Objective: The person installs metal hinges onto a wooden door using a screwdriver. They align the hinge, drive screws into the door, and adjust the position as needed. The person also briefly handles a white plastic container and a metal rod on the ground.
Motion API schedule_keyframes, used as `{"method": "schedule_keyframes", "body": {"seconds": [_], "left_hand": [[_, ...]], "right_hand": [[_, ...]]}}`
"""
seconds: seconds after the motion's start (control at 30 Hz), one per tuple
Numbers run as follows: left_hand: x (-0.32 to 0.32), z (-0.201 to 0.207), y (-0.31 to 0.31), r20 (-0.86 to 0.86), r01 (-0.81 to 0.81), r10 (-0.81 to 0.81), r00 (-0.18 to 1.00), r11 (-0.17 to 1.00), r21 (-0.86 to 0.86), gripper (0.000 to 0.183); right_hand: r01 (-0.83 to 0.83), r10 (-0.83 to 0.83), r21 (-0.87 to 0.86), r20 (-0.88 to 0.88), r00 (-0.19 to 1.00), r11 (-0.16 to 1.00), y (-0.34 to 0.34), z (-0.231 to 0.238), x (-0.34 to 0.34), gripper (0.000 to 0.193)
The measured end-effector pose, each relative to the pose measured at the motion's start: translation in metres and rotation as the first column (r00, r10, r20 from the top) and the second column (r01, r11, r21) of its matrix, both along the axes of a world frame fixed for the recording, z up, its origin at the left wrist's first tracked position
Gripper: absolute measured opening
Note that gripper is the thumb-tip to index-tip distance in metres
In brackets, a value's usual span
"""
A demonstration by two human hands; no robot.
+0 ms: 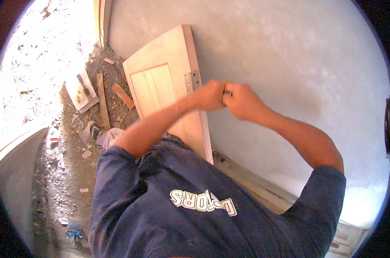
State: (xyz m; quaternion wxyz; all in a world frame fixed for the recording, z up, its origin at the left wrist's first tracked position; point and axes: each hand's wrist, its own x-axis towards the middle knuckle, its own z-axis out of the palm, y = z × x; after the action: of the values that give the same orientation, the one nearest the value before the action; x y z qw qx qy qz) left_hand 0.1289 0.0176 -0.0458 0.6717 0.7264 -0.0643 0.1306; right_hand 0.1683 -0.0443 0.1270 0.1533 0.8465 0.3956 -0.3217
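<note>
A pale wooden door (162, 47) with a recessed panel stands tilted in front of me, beside the wall. On its narrow edge sits a metal hinge (196, 78) with screw holes, partly covered by my left hand. My left hand (211, 95) is closed just off that edge, its fingers meeting those of my right hand (243, 101). My right hand is closed too, in front of the grey wall. Something small and dark shows between the fingers, but I cannot make out what it is or which hand grips it.
A plastered grey wall (289, 56) runs along the right. On the littered dirt floor to the left lie a pale wood block (81, 92), a long wood strip (103, 101) and a short reddish wood piece (123, 95). A blue object (74, 232) lies at lower left.
</note>
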Motion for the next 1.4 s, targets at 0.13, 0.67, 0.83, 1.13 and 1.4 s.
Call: {"method": "schedule_keyframes", "body": {"seconds": [0.13,0.67,0.83,1.13,1.4], "left_hand": [[0.011,-0.002,0.020,0.101,0.251,-0.245,0.964,0.967,-0.050,0.057],[-0.011,0.001,-0.034,-0.004,-0.288,0.288,0.957,0.957,-0.041,0.059],[0.010,0.011,0.029,0.026,0.284,-0.284,0.959,0.959,-0.022,0.053],[-0.027,0.006,-0.039,-0.049,-0.530,0.540,0.840,0.801,-0.279,0.069],[-0.016,0.001,-0.038,-0.011,-0.400,0.400,0.916,0.914,-0.065,0.056]], "right_hand": [[-0.029,0.030,0.024,-0.044,0.999,0.999,0.004,0.003,0.010,0.031],[-0.352,0.352,-0.014,0.062,0.934,0.936,-0.007,0.002,0.012,0.019],[-0.200,0.195,-0.054,-0.079,0.978,0.978,0.006,-0.002,0.026,0.023],[-0.853,0.830,-0.082,0.296,0.473,0.515,-0.011,0.007,0.003,0.019],[-0.462,0.473,-0.103,0.183,0.862,0.881,-0.010,-0.010,0.008,0.022]]}}
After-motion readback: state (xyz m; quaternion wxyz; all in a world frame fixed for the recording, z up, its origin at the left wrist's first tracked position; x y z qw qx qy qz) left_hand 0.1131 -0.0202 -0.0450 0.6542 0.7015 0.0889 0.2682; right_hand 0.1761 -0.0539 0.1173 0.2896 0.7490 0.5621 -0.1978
